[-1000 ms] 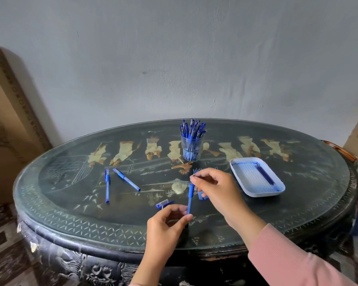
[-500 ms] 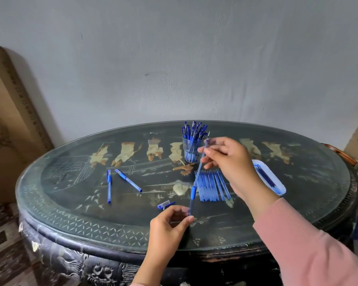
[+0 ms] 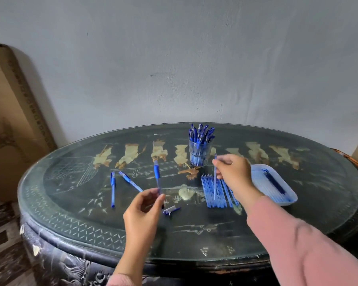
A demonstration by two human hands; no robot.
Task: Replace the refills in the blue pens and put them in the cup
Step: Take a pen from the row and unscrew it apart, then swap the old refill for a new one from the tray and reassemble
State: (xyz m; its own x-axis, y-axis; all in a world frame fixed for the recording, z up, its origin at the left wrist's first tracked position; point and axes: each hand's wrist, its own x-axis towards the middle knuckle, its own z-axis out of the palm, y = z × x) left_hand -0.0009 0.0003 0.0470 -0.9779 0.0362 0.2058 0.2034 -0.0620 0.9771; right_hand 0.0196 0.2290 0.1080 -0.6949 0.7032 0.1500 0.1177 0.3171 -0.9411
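My left hand (image 3: 143, 211) pinches the lower end of an upright blue pen barrel (image 3: 157, 174) above the table. My right hand (image 3: 234, 172) pinches a thin blue refill (image 3: 215, 182), held nearly upright over a row of several refills (image 3: 210, 193) lying on the glass. A clear cup (image 3: 199, 154) full of blue pens stands behind, just left of my right hand. Two blue pens (image 3: 112, 188) (image 3: 130, 181) lie to the left. A pen cap (image 3: 171, 209) lies beside my left hand.
A light blue tray (image 3: 260, 175) with a dark blue refill in it sits right of my right hand. The oval glass-topped table (image 3: 70, 203) stands against a grey wall. Cardboard leans at the far left.
My right hand has pulled the refill out of the barrel and carried it right, over the refill row. My left hand has lifted the barrel and swung it left.
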